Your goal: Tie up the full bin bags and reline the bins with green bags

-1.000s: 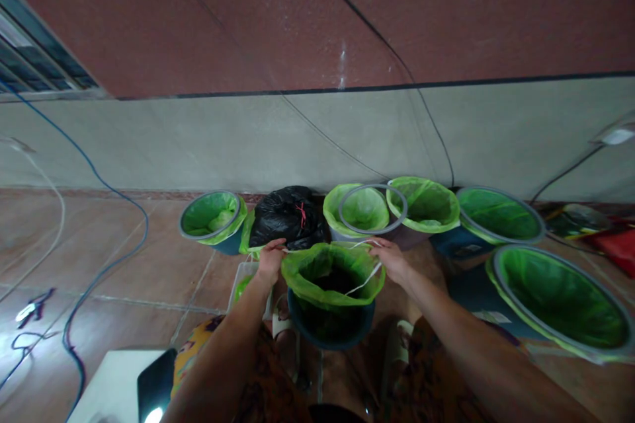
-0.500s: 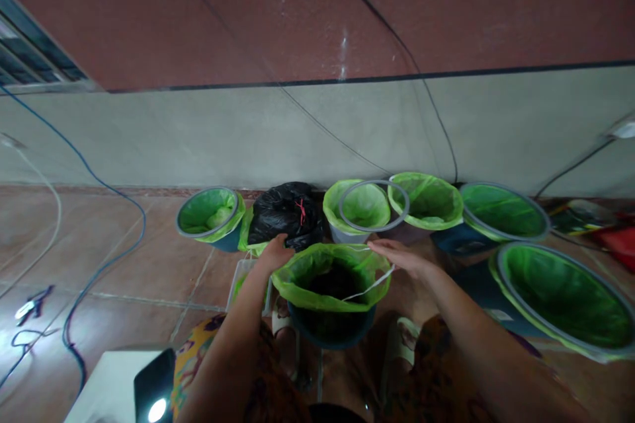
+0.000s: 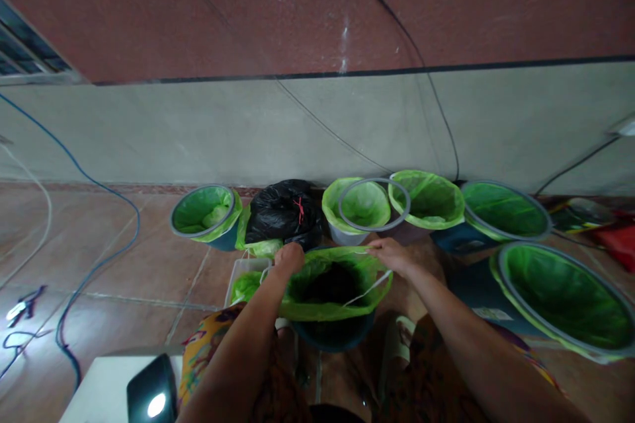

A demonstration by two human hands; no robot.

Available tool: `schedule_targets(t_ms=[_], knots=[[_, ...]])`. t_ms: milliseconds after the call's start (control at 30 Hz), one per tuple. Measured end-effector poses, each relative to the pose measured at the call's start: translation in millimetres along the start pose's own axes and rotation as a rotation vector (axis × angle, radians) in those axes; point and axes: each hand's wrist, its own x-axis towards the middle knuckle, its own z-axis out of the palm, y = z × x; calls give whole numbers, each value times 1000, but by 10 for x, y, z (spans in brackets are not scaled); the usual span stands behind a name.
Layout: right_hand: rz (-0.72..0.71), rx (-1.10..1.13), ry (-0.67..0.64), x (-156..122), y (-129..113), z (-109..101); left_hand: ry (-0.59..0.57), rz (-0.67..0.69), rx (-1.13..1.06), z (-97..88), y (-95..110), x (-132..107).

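Between my feet stands a dark blue bin point(image 3: 331, 336) with a green drawstring trash bag point(image 3: 330, 312) spread over its mouth. My left hand point(image 3: 289, 256) is closed on the bag's rim at the left. At the far right side of the rim, my right hand point(image 3: 391, 255) pinches the bag's edge. A white drawstring point(image 3: 367, 289) hangs loose across the opening near my right hand. The inside of the bag is dark, and its bottom cannot be made out.
Several bins lined with green bags stand along the wall, one bin point(image 3: 565, 297) close on my right. A tied black bag point(image 3: 282, 215) sits behind my left hand. A clear tray point(image 3: 243, 274) holds green bags. A phone point(image 3: 153, 388) lies on a white surface point(image 3: 102, 383) at lower left.
My left hand has moved slightly right and its fingers have closed on the bag's rim. My right hand has curled onto the rim. The bag's opening is pulled flatter and wider.
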Motion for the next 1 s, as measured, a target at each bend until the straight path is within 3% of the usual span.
schedule_targets(t_ms=[100, 300, 467, 567, 633, 700, 800, 933, 1000], knots=[[-48, -79, 103, 24, -20, -40, 61, 60, 137, -110, 53, -44], [-159, -183, 262, 20, -98, -59, 337, 166, 278, -256, 120, -187], [-132, -151, 112, -80, -126, -98, 378, 81, 294, -254, 110, -227], [55, -118, 15, -201, -93, -140, 438, 62, 259, -246, 144, -226], [171, -36, -64, -286, -55, -157, 478, 135, 190, -211, 207, -235], [211, 65, -148, -353, -20, -157, 445, 288, 73, -113, 304, -263], [177, 187, -226, -411, -11, -132, 246, 485, -149, 178, 490, -340], [118, 324, -271, -439, -103, -84, -50, 554, -389, 637, 718, -431], [105, 397, -285, -450, -159, -63, -121, 579, -491, 774, 787, -436]])
